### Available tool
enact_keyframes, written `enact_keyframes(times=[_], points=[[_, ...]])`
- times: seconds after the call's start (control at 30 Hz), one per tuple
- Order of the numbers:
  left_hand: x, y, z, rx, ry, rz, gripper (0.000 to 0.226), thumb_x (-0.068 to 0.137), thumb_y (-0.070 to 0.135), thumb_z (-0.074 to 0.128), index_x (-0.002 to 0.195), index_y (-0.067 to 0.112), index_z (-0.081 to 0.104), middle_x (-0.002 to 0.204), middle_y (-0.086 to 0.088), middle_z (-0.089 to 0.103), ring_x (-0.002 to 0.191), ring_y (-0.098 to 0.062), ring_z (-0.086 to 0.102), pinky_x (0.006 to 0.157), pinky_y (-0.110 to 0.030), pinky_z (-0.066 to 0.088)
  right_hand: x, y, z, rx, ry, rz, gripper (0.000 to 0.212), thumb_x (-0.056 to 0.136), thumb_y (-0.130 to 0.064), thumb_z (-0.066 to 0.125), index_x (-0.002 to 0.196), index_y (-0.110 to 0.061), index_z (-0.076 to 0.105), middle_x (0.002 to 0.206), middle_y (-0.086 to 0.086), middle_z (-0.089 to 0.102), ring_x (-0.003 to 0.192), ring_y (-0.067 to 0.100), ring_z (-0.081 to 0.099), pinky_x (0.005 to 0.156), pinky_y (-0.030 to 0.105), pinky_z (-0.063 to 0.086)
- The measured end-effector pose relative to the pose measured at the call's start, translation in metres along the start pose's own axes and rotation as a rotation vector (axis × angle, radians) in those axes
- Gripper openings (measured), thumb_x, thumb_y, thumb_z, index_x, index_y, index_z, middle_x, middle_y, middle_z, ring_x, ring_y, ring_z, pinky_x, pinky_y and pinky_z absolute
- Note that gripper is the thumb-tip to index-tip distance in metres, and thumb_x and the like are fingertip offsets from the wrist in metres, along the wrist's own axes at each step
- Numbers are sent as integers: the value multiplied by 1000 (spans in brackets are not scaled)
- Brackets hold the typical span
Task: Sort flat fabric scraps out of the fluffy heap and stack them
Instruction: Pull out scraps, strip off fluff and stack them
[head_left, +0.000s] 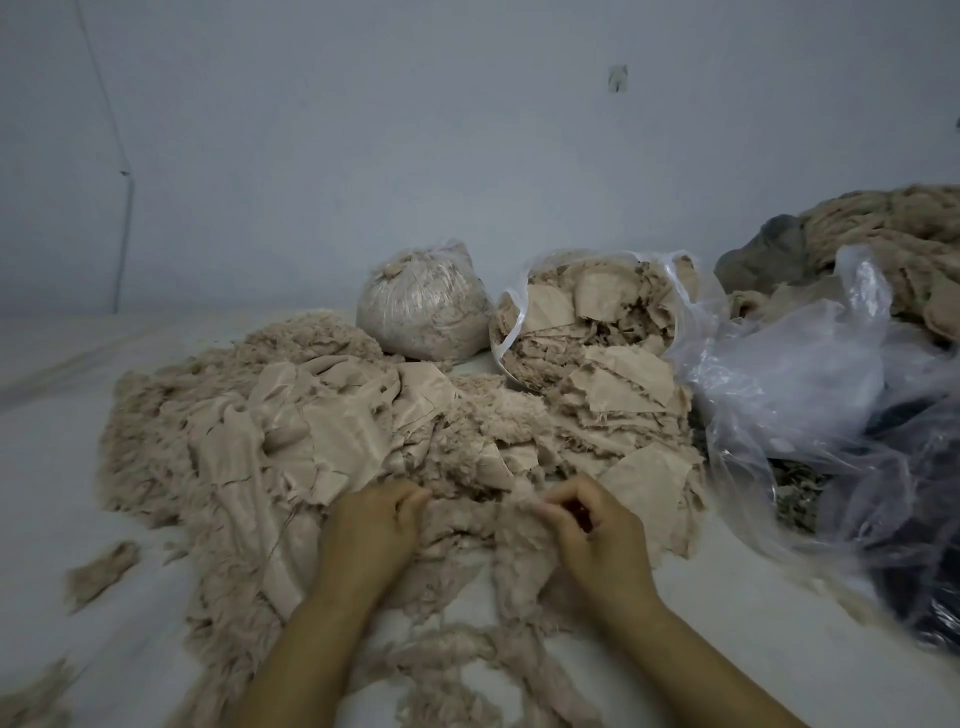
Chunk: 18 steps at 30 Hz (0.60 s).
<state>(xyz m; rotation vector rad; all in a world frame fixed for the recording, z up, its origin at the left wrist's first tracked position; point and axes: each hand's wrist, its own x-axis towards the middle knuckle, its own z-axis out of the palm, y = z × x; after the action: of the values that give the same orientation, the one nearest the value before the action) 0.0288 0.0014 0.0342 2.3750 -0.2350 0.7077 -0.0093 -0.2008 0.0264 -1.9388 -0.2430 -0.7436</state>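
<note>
The fingers (558, 501) of the right hand (597, 525) are curled in tight, and the tips pinch a bit of the fluffy heap (171, 441) near its front edge. The fingers (410, 499) of the left hand (371, 525) are curled too, pressed down into the fluff just at 9 o'clock from the right hand. I cannot tell if the left hand has hold of a piece or only rests there. Both hands sit close together, but they do not touch.

The heap is big and beige (it looks like torn fur). It spreads out from the hands toward 10 o'clock and 12 o'clock over a white sheet (52, 467). Smooth flat fabric scraps (311, 415) lie mixed into the heap at 11 o'clock from the hands. More flat scraps sit piled in a low stack (623, 395) at 1 o'clock from the right hand.

Behind that stack, an open plastic bag (597, 306) stuffed with scraps leans toward the hands. At 9 o'clock from it, just beside it, sits a tied bag (421, 306), round and full of fluff. At 3 o'clock from the stack lies a crumpled clear bag (810, 374), with something dark under it. Far off at 2 o'clock there is another fluffy pile (893, 228).

A small loose tuft (101, 571) lies alone on the sheet at 9 o'clock from the left hand, well apart from it.
</note>
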Motion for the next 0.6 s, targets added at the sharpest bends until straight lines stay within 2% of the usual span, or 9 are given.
enact_keyframes(times=[0.07,0.13,0.2,0.23,0.33,0.4,0.43,0.53,0.6], points=[[-2,8,3,-86,-66,93,21,92,25,57,109,27,69,97,12,67,89,-7,61,81,-30,49,0,-2,1,50,1,23,26,87,-3,66,77,-28,63,79,-11,65,76,3,58,65,8,40],[-6,18,9,-165,-194,184,48,92,31,56,136,44,42,127,22,49,104,6,50,92,-22,41,-2,-4,2,91,-43,15,35,89,-1,61,84,-36,61,90,-20,64,82,0,59,69,8,42],[-8,23,15,-218,-376,234,67,90,28,56,137,60,20,130,25,45,88,12,51,82,-13,41,-4,-7,3,140,-127,-11,29,91,-7,56,93,-37,60,96,-23,62,89,1,59,75,11,44],[-8,23,17,-252,-458,224,68,90,23,57,134,63,23,115,23,54,76,9,52,72,-11,42,-5,-9,4,182,-152,-5,24,91,-12,53,97,-35,59,97,-22,62,91,3,59,78,14,46],[-10,21,20,-316,-580,157,23,91,16,58,108,30,65,76,17,62,67,8,54,69,-16,44,-2,-5,7,340,-35,159,24,96,-6,47,100,-29,56,101,-12,61,100,13,58,88,23,47],[-14,24,21,-441,-562,59,11,92,22,59,85,22,67,73,13,61,62,4,54,65,-18,45,2,-4,7,430,21,305,28,97,-1,44,102,-26,56,110,0,61,107,19,57,95,33,47],[-17,29,20,-568,-542,-46,18,90,33,58,81,18,65,72,7,60,59,-2,54,60,-24,45,2,-4,6,433,21,325,27,97,-2,45,103,-26,55,110,2,61,106,19,57,94,32,47],[-14,39,19,-990,-637,-468,56,83,58,50,94,5,65,81,-14,66,68,-22,64,61,-33,53,-4,-8,3,262,-41,115,23,91,-10,59,102,-29,55,98,-11,62,90,0,58,78,10,45],[-13,42,16,-1140,-720,-581,42,90,37,60,112,1,63,100,-23,68,85,-31,67,70,-35,57,-12,-11,6,273,-261,2,21,85,-24,63,104,-32,58,92,-16,65,83,-3,61,74,10,46]])
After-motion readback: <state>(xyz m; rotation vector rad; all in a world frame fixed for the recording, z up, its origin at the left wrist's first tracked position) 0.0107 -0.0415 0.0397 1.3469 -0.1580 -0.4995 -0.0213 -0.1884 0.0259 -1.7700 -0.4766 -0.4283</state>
